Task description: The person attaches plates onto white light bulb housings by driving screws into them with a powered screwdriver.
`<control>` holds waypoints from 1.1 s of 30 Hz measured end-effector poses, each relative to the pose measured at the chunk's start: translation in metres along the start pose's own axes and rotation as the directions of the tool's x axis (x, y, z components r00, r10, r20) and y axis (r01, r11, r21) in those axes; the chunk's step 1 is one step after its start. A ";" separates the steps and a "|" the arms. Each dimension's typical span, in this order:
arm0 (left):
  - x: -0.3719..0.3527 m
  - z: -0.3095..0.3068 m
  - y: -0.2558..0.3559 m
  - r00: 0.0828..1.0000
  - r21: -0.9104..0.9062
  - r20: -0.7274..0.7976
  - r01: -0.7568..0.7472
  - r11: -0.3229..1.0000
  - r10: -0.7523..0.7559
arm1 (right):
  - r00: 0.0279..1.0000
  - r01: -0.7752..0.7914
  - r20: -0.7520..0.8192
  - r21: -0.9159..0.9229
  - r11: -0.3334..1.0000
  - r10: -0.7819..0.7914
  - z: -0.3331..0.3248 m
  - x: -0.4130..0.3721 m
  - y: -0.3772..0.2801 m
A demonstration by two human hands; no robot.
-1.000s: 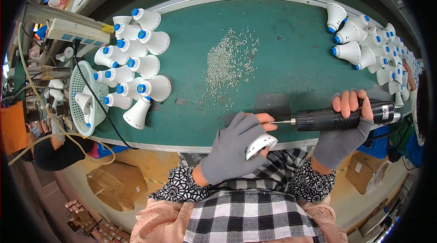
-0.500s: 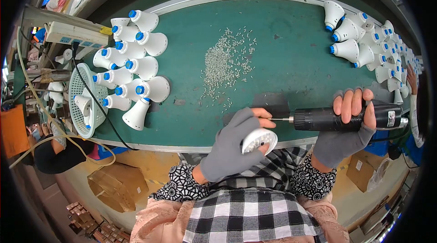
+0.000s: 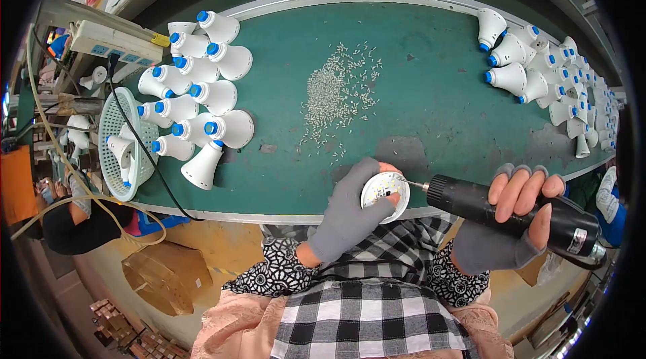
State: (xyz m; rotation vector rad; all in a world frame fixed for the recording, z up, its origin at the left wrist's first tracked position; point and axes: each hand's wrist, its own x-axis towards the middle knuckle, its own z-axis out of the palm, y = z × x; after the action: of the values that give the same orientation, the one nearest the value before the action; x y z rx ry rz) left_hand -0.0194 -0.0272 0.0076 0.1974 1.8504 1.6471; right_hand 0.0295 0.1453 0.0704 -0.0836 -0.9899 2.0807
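My left hand (image 3: 353, 207), in a grey fingerless glove, grips a round white lamp housing (image 3: 404, 205) near the bench's front edge. Its open face, with a board of small yellow dots, is turned up, and my thumb lies on it. My right hand (image 3: 518, 218), gloved the same way, is wrapped round a black electric screwdriver (image 3: 464, 200). The thin bit points left and its tip is at the housing's upper right rim; whether it touches a screw cannot be made out. Beyond my left hand lies a loose pile of small screws (image 3: 326, 96) on the green bench (image 3: 282, 177).
White lamp housings with blue caps (image 3: 219, 96) stand and lie at the left; more (image 3: 508, 78) lie at the right. A pale green basket (image 3: 111, 150), a black cable and a power strip (image 3: 111, 41) are far left. Parts of other people show at both sides.
The lamp housing in my left hand has turned its open face upward. My right hand has lowered and tilted the screwdriver, whose bit has moved to the housing's rim.
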 end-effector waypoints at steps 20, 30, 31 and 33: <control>-0.001 0.009 -0.006 0.997 0.145 -0.013 -0.072 0.987 0.075 | 0.990 0.007 0.139 -0.216 0.976 0.024 0.015 -0.002 -0.001; -0.001 0.009 -0.009 0.992 0.158 -0.010 -0.124 0.980 0.127 | 0.971 -0.105 0.198 -0.150 0.983 0.134 0.011 0.004 0.000; -0.001 0.009 -0.010 0.992 0.160 -0.004 -0.128 0.979 0.130 | 0.971 -0.119 0.189 -0.158 0.980 0.148 0.014 0.004 0.001; -0.001 0.007 -0.011 0.990 0.165 0.008 -0.137 0.977 0.137 | 0.964 -0.131 0.202 -0.195 0.972 0.171 0.018 0.003 0.001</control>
State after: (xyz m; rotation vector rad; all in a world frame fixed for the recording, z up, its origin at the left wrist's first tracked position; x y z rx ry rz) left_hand -0.0117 -0.0239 -0.0021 0.4012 2.0163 1.5843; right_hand 0.0199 0.1358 0.0830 -0.0243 -1.3421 2.1679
